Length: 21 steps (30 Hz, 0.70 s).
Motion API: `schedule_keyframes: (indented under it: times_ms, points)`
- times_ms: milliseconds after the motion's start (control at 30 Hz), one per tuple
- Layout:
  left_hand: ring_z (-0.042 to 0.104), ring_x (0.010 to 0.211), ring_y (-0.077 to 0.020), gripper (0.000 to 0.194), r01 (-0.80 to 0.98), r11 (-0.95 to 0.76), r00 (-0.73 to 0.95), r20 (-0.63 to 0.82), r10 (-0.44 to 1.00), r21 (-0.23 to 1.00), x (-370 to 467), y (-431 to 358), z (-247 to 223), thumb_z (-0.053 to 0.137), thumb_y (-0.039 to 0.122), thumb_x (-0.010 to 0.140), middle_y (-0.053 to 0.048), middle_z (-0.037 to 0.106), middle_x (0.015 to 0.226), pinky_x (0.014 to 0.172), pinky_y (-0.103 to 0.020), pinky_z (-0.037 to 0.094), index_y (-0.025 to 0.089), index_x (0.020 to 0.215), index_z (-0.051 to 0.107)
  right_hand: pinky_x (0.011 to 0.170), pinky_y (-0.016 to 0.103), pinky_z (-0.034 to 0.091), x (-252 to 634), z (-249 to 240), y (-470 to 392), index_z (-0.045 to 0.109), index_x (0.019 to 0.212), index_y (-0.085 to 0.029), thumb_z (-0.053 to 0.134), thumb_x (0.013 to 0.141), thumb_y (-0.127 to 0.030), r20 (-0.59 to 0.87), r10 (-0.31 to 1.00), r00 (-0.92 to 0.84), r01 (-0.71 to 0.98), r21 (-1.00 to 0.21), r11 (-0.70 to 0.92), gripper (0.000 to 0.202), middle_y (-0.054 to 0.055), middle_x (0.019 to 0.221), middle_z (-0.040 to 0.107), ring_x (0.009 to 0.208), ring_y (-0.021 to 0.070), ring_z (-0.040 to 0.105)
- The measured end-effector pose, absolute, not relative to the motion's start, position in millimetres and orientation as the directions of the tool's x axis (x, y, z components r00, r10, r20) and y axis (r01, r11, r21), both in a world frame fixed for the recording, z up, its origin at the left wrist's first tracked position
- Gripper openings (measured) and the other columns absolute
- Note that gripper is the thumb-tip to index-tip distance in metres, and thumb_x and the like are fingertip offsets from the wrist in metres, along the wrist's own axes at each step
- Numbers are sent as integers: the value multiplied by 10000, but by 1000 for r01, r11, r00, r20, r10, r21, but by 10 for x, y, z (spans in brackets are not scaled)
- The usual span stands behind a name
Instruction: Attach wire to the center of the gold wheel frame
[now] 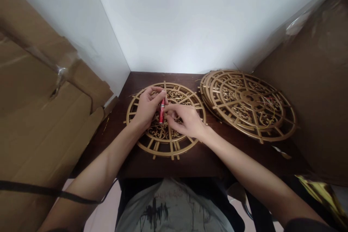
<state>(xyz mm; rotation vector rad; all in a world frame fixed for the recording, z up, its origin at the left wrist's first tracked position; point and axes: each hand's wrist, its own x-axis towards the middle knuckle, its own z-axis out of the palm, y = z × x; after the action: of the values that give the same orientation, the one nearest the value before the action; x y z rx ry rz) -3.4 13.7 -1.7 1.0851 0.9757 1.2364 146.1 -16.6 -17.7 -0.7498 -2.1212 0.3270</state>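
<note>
A golden round openwork frame (172,148) with scrollwork and spokes lies flat on the dark brown table. Above its centre, my left hand (149,107) is closed on the upper end of a small red cylinder (161,115) with a silver band. The cylinder points down toward the scrollwork. From the right side, my right hand (187,119) comes in over the same frame with bent fingers close to the cylinder. Its fingertips are pinched together, and what they hold, if anything, is too small to make out.
To the right, several similar golden frames (262,138) lie in a tilted stack with thin wires on top. A small knife-like tool (282,152) lies near the right table edge. Cardboard (40,116) stands on the left, more cardboard (307,90) on the right. A white wall (195,25) closes off the back.
</note>
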Motion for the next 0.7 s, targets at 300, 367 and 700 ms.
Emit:
schedule_keyframes:
  times_ms: [300,367,700]
  points:
    - [498,456,-87,231,-219,1,112,24,993,976,-57,150,-49,650,289,740,20,575,603,435,-193,395,177,867,492,681,259,436,1461,-209,-111,495,763,-184,371,717,-13,566,609,-556,400,-460,793,217,36,812,553,731,141,511]
    - [485,443,-82,232,-241,0,111,27,993,971,-59,147,-29,652,281,736,28,568,593,432,-192,387,177,866,490,739,273,446,1454,-206,-110,511,779,-179,373,737,-10,558,617,-556,408,-464,787,223,54,877,573,802,154,533]
    - [430,379,-67,202,-235,13,67,3,998,972,-72,139,13,619,275,758,38,549,562,354,-168,328,184,872,480,732,297,480,1442,-215,-115,535,836,-176,373,781,-12,558,699,-446,430,-551,715,237,89,1121,576,850,165,586]
